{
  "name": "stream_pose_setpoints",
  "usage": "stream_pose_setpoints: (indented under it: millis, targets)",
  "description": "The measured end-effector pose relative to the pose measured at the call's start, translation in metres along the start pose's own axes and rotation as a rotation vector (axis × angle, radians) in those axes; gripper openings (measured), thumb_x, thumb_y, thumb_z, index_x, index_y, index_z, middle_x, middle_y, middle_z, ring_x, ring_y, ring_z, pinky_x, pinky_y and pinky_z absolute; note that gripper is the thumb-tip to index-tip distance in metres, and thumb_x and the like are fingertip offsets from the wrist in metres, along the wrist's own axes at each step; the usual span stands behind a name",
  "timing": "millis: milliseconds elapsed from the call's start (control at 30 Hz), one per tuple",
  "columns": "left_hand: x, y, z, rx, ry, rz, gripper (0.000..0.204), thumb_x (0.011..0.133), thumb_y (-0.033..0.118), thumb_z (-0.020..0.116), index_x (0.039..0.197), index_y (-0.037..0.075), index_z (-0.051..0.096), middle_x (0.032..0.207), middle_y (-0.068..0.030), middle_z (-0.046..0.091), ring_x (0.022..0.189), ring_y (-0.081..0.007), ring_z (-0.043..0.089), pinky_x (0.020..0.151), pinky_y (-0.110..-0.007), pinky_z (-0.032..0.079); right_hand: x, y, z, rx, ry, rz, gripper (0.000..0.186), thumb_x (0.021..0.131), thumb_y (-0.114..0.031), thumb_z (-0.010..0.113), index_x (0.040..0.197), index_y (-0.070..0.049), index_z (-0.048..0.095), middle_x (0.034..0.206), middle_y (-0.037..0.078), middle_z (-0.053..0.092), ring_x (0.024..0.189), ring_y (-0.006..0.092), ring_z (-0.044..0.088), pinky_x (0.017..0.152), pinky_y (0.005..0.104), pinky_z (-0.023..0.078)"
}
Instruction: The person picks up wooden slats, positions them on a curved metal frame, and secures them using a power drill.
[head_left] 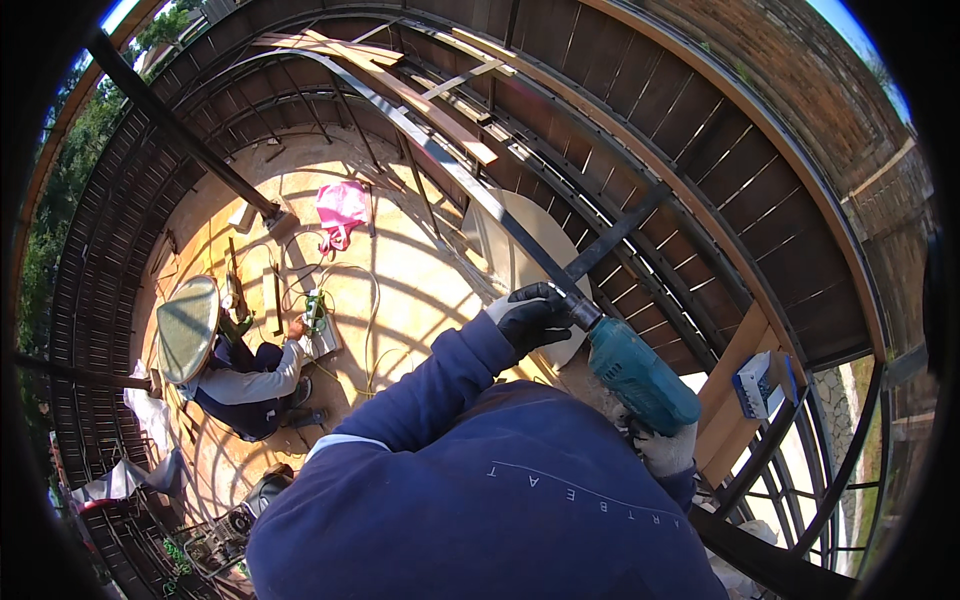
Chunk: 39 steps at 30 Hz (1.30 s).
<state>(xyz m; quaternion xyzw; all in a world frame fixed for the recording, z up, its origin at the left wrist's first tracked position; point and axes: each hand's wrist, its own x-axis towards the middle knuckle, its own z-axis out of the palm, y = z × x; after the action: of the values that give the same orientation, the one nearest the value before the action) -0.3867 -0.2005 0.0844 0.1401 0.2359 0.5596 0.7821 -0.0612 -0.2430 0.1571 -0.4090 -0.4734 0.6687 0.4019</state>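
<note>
A teal power drill [640,372] with a metal nose lies across the space in front of me, its nose toward the dark metal frame [610,235]. My right hand [665,450], in a pale glove, is closed round the rear of the drill, partly hidden beneath its body. My left hand [527,320], in a black and white glove, curls its fingers beside the drill's nose, where two metal bars meet. Whatever lies between those fingers is too small or hidden to make out.
A blue and white box [755,385] rests on a brown board [735,410] at my right. Below left, a person in a conical hat [190,330] crouches beside tools and cables. A pink bag [342,207] lies on the floor. Long planks [400,85] rest on the curved frame.
</note>
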Motion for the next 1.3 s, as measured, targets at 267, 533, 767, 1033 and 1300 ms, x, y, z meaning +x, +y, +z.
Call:
stream_pose_setpoints:
  millis: [267, 533, 767, 1033, 1300]
  targets:
    - [-0.055, 0.016, -0.064, 0.205, 0.098, 0.080, 0.018, 0.102, 0.016, 0.069, 0.115, 0.004, 0.066, 0.111, -0.0140, 0.074, 0.100, -0.0272, 0.074, 0.095, -0.042, 0.061, 0.008, 0.023, 0.048, -0.352, -0.074, 0.008, 0.061, 0.076, -0.008, 0.086, 0.130, 0.005, 0.062, 0.122, 0.016, 0.073, 0.111, 0.0215, 0.071, 0.097, 0.0366, 0.057]
    - [-0.056, 0.024, -0.082, 0.066, 0.051, 0.148, 0.021, 0.097, 0.019, 0.071, 0.113, 0.007, 0.063, 0.112, -0.0107, 0.068, 0.106, -0.0271, 0.070, 0.101, -0.045, 0.057, -0.007, 0.048, 0.057, -0.108, 0.051, 0.039, 0.066, 0.071, 0.000, 0.082, 0.134, 0.003, 0.059, 0.121, 0.017, 0.072, 0.109, 0.0233, 0.072, 0.094, 0.0368, 0.059]
    - [-0.053, 0.033, -0.075, 0.013, 0.049, 0.160, 0.013, 0.099, 0.016, 0.065, 0.110, 0.011, 0.062, 0.110, -0.0092, 0.066, 0.108, -0.0273, 0.069, 0.102, -0.044, 0.056, -0.003, 0.036, 0.069, -0.078, 0.129, 0.094, 0.068, 0.067, 0.007, 0.078, 0.131, 0.004, 0.058, 0.124, 0.018, 0.070, 0.113, 0.0260, 0.071, 0.096, 0.0384, 0.059]
    - [-0.052, 0.029, -0.092, -0.027, 0.061, 0.161, 0.018, 0.099, 0.017, 0.066, 0.116, 0.012, 0.065, 0.112, -0.0074, 0.070, 0.113, -0.0292, 0.068, 0.104, -0.050, 0.054, 0.005, 0.034, 0.077, -0.338, 0.013, 0.084, 0.059, 0.076, -0.005, 0.083, 0.130, 0.006, 0.060, 0.121, 0.018, 0.072, 0.112, 0.0245, 0.072, 0.100, 0.0387, 0.056]
    - [-0.035, 0.026, -0.104, 0.018, 0.232, 0.164, 0.016, 0.099, 0.015, 0.066, 0.114, 0.011, 0.066, 0.106, -0.0077, 0.070, 0.103, -0.0278, 0.069, 0.100, -0.048, 0.056, 0.002, 0.037, 0.081, -0.127, 0.086, 0.053, 0.054, 0.078, -0.007, 0.078, 0.127, 0.006, 0.060, 0.110, 0.018, 0.075, 0.102, 0.0252, 0.075, 0.089, 0.0374, 0.061]
